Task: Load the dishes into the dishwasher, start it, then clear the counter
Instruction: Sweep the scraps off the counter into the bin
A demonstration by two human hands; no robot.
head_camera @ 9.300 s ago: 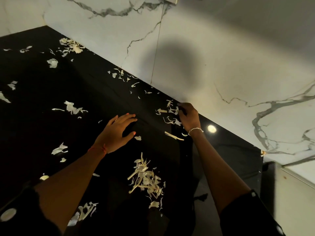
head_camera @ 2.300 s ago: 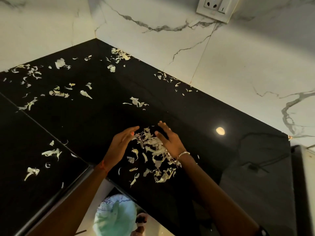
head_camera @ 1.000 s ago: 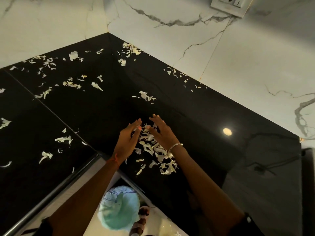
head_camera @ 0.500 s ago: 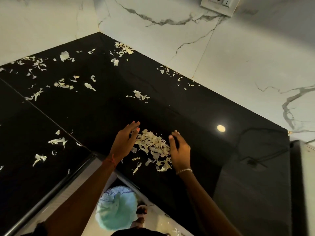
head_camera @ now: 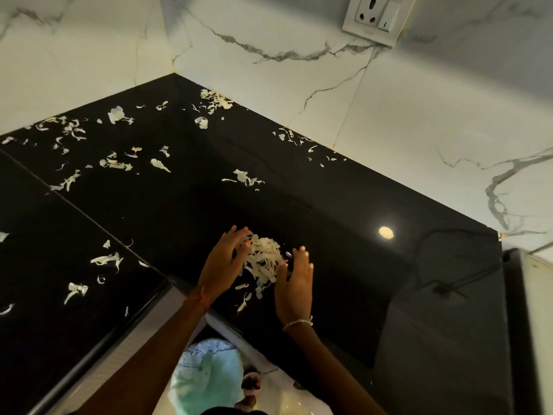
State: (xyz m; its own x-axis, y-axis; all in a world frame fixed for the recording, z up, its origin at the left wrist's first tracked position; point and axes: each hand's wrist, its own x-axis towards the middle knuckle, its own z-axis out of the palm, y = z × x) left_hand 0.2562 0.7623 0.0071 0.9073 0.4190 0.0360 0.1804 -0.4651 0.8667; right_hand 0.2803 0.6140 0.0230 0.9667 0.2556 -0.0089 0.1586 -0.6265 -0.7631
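Note:
A pile of pale vegetable scraps lies on the black glossy counter near its front edge. My left hand stands on its edge at the pile's left side, fingers straight and slightly spread. My right hand stands on the pile's right side, fingers straight, touching the scraps. The two hands bracket the pile between them. A few loose scraps lie just in front of the pile.
More scraps are scattered over the counter: by the back corner, along the back wall, mid-counter and on the left slab. A wall socket sits above. Below the counter edge stands a light green bin.
Both hands have closed in on the scraps, and the pile is tighter and more heaped than half a second ago. My right hand moved left toward the pile.

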